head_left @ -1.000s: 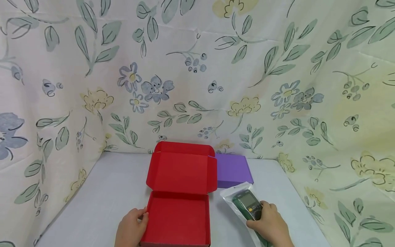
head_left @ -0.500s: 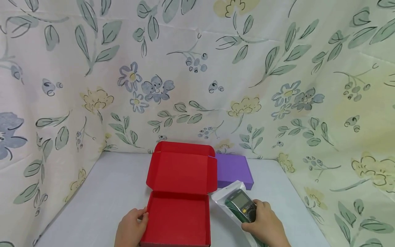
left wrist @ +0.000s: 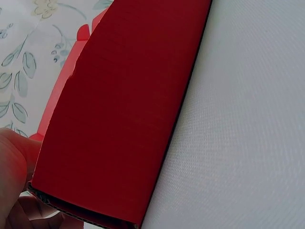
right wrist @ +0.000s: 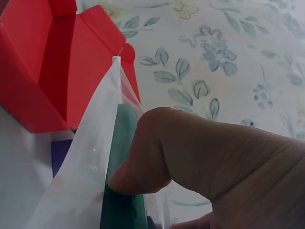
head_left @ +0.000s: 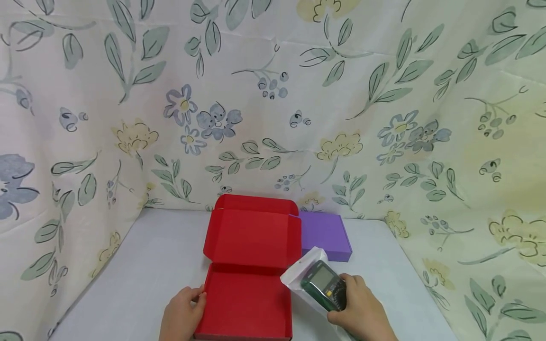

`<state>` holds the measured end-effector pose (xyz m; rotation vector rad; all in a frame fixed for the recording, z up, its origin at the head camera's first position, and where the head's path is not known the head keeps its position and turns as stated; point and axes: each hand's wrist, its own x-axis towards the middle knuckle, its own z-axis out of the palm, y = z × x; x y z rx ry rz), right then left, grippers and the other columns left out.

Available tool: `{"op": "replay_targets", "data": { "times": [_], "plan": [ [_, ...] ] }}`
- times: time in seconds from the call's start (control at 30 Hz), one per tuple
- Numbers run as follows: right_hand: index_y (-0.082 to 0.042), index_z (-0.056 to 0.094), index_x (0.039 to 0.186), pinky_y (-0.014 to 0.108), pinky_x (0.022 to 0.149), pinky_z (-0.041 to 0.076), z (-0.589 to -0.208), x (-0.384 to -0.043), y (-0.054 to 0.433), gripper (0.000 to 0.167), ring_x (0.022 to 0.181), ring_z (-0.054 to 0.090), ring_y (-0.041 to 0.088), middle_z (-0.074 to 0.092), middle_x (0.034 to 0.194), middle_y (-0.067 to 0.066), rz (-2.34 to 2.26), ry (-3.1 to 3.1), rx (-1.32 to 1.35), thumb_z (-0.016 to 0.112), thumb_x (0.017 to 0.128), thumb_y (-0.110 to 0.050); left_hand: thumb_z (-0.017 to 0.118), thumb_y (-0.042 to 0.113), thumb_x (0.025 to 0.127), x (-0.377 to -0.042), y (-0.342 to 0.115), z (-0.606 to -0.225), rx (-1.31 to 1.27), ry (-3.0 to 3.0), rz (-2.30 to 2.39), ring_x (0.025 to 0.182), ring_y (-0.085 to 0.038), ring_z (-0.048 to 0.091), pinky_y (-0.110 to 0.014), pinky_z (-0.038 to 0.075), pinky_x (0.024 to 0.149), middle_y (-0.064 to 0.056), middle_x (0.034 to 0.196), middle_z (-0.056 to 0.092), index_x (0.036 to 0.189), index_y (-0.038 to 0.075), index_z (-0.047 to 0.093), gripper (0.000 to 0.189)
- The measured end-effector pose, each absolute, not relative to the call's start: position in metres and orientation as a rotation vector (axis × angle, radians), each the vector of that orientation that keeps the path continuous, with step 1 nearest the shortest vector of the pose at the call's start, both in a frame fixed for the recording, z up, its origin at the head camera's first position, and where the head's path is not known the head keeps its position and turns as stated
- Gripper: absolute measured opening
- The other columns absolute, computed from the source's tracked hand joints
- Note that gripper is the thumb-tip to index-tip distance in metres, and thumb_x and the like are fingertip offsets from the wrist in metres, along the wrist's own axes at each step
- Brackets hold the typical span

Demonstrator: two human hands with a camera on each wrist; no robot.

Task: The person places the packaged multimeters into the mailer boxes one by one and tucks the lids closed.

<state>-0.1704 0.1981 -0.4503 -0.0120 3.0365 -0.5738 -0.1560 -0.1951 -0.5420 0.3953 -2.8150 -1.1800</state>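
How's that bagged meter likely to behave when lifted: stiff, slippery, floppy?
The meter looks like a hard-cased block, so it should stay stiff. The bag seems thin, glossy plastic, so it may slide under the right hand. Its loose top sticks out past the meter and will probably flop or crumple against the red box.

Soft, diffuse light covers the tabletop (head_left: 136,274); past its right edge the floral cloth (head_left: 482,142) turns yellowish. In the left wrist view the side of the red box (left wrist: 119,109) is shaded. In the right wrist view, the right hand (right wrist: 171,148) looks dim against pale, softly focused cloth
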Motion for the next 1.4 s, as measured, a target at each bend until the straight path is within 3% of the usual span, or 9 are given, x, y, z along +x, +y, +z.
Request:
{"op": "replay_targets", "data": {
  "times": [0.23, 0.7, 0.9, 1.1, 1.4],
  "plan": [
    [-0.001, 0.055, 0.136, 0.042, 0.073, 0.055, -0.446, -0.170, 0.189, 0.096, 0.088, 0.056, 0.020, 0.058, 0.116, 0.011, -0.613, 2.997, -0.031, 0.092, 0.053, -0.033, 0.074, 0.013, 0.092, -0.156, -0.195, -0.543, 0.407, -2.812, -1.190, 0.063, -0.014, 0.055, -0.029, 0.056, 0.061, -0.002, 0.083, 0.064, 0.123, -0.008, 0.069, 0.038],
    [-0.001, 0.055, 0.134, 0.039, 0.070, 0.057, -0.446, -0.169, 0.165, 0.093, 0.088, 0.053, 0.018, 0.057, 0.111, 0.006, -0.682, 2.943, -0.214, 0.090, 0.052, -0.028, 0.074, 0.013, 0.092, -0.157, -0.195, -0.545, 0.383, -2.794, -1.191, 0.062, -0.014, 0.055, -0.030, 0.057, 0.062, -0.002, 0.084, 0.065, 0.123, -0.007, 0.069, 0.038],
    [-0.003, 0.056, 0.133, 0.037, 0.069, 0.055, -0.447, -0.169, 0.157, 0.090, 0.089, 0.052, 0.017, 0.055, 0.110, 0.003, -0.660, 2.932, -0.322, 0.090, 0.054, -0.031, 0.073, 0.013, 0.093, -0.156, -0.195, -0.543, 0.363, -2.799, -1.179, 0.063, -0.014, 0.055, -0.030, 0.055, 0.061, -0.002, 0.085, 0.066, 0.123, -0.007, 0.070, 0.037],
    [-0.001, 0.057, 0.131, 0.039, 0.067, 0.059, -0.449, -0.170, 0.143, 0.094, 0.089, 0.053, 0.018, 0.056, 0.109, 0.003, -0.705, 2.908, -0.437, 0.092, 0.050, -0.035, 0.073, 0.013, 0.092, -0.157, -0.196, -0.543, 0.369, -2.805, -1.167, 0.063, -0.014, 0.055, -0.030, 0.055, 0.061, -0.002, 0.083, 0.065, 0.122, -0.008, 0.070, 0.036],
    [-0.003, 0.058, 0.130, 0.030, 0.065, 0.056, -0.453, -0.172, 0.119, 0.095, 0.088, 0.053, 0.013, 0.055, 0.108, -0.001, -0.665, 2.906, -0.618, 0.093, 0.048, -0.033, 0.075, 0.013, 0.090, -0.156, -0.195, -0.545, 0.384, -2.780, -1.204, 0.063, -0.014, 0.057, -0.035, 0.060, 0.063, -0.003, 0.083, 0.065, 0.122, -0.008, 0.070, 0.038]
  ]
}}
